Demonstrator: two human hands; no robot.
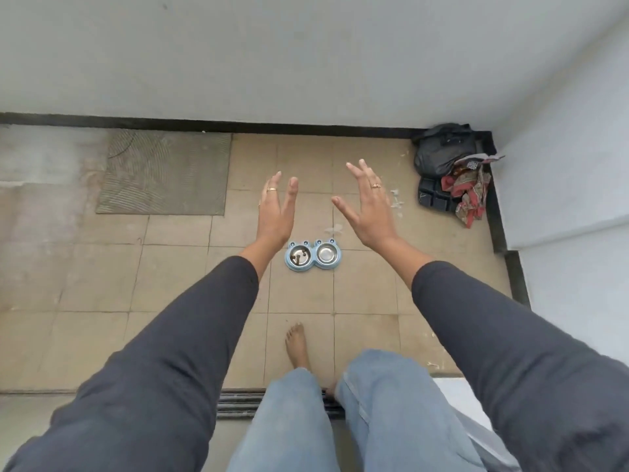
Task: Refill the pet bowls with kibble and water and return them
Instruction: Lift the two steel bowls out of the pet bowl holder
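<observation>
Tiled floor (367, 287) runs to a black skirting (306, 127) along the wall; bags (449, 172) fill the right corner, mat (166, 172) far left. Blue double pet bowl (313, 255) sits mid-floor with bare tile around it. I see left hand (276, 212) and right hand (369, 207) raised above it, fingers (292, 190) straight and spread, holding nothing.

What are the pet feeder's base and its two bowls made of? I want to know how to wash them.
The feeder base looks like light blue moulded plastic, matte, with small rounded ear shapes. The two bowls look like polished metal, probably stainless steel: silvery and reflective.
</observation>
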